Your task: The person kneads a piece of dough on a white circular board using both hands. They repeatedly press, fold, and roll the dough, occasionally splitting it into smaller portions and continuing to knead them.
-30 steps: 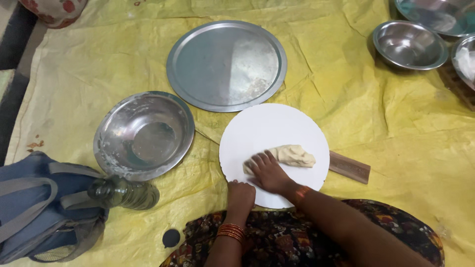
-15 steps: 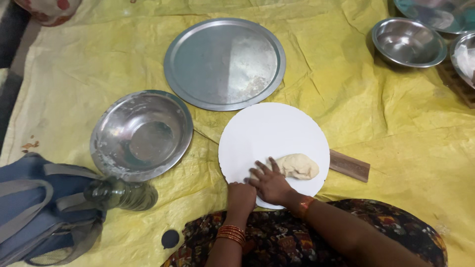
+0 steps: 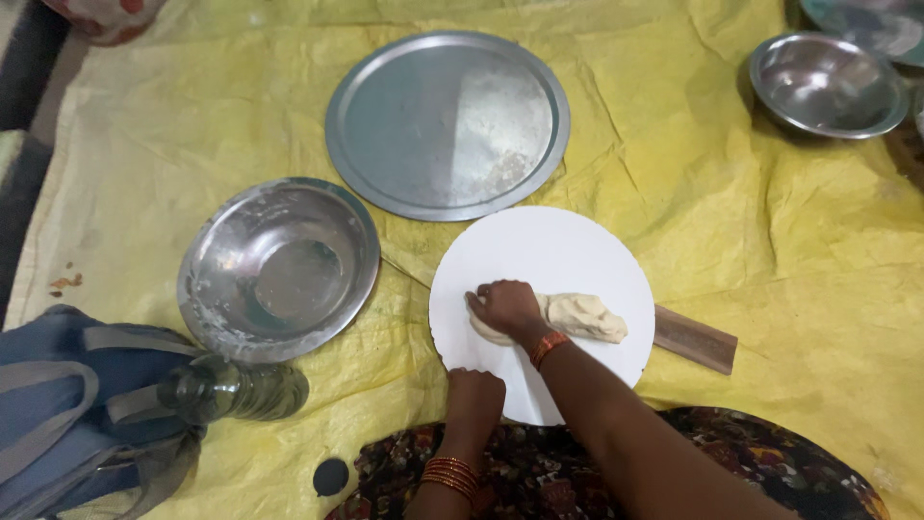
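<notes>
The right hand [image 3: 505, 306] is pressing down with curled fingers on the left end of a soft, lumpy dough [image 3: 577, 316] lying on the round white board [image 3: 549, 250]. The left hand [image 3: 474, 393] is gripping the board's near edge. A dull steel bowl [image 3: 279, 268] is sitting left, a flat steel plate [image 3: 448, 123] farther off, on crinkled yellow sheet [image 3: 731, 221].

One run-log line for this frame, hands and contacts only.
right hand: pressing dough | left hand: holding edge of round white board | nearby: steel bowl, steel plate
</notes>
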